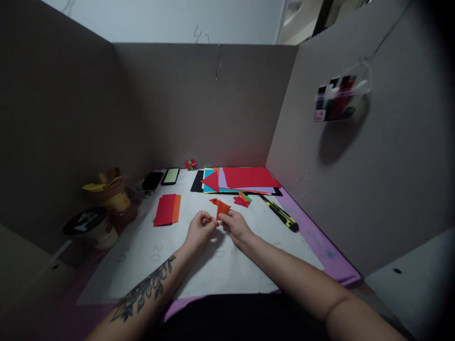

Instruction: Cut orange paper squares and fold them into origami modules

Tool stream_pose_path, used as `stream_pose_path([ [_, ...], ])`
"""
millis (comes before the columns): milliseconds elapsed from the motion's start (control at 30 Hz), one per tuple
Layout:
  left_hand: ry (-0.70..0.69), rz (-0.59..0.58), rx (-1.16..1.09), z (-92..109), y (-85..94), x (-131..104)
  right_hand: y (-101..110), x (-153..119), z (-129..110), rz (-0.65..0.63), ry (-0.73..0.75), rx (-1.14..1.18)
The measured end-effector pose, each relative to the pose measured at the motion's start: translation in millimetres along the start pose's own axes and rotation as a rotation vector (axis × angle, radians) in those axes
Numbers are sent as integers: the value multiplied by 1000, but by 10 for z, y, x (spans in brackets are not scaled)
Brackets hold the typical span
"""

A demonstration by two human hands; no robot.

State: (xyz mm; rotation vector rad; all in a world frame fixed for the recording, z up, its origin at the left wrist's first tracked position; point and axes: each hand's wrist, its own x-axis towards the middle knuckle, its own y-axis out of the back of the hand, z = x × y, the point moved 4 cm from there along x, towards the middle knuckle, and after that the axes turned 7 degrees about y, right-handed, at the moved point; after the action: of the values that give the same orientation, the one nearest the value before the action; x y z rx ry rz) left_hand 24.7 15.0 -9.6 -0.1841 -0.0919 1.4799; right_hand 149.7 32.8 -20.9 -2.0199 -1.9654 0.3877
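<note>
A small piece of folded orange paper point(222, 207) stands between my two hands over the white sheet. My right hand point(237, 226) pinches its lower part between thumb and fingers. My left hand point(201, 229) is closed in a pinch at the paper's lower left corner; its fingertips meet the paper there. Just behind lies a small orange folded piece point(213, 201). Short red strips point(241, 202) and a green and orange strip point(246, 197) rest behind my right hand.
Red and orange paper rectangles point(166, 210) lie left, a cutter knife point(280, 214) right. Coloured sheets point(250, 177), a phone point(171, 176) and a red-green paper star point(191, 164) are at the back. Containers point(106, 234) stand far left; grey panels point(206, 109) enclose the table.
</note>
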Motion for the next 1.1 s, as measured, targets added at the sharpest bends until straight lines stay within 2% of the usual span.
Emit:
stream_pose_path([
  [67,-14,-7,35,47,5,11,-30,40,-86,35,29,87],
  [167,14,8,6,177,67,117,-128,109,-237,6,63,130],
  [267,15,110,-143,366,176,280,-200,167,-291,-42,51,58],
  [367,12,96,-143,486,203,395,-176,208,-251,-55,119,-48],
  [433,33,42,-101,469,185,410,-119,229,-201,-80,189,-145],
  [533,89,-63,-21,338,135,359,-20,255,-130,-152,230,-309],
  [667,103,-148,123,201,84,276,51,253,-151,-192,315,-443],
  [833,45,-166,288,223,49,208,-4,175,-266,-241,382,-434],
  [1100,5,-83,230,272,79,185,85,208,-393,-144,428,-318],
])
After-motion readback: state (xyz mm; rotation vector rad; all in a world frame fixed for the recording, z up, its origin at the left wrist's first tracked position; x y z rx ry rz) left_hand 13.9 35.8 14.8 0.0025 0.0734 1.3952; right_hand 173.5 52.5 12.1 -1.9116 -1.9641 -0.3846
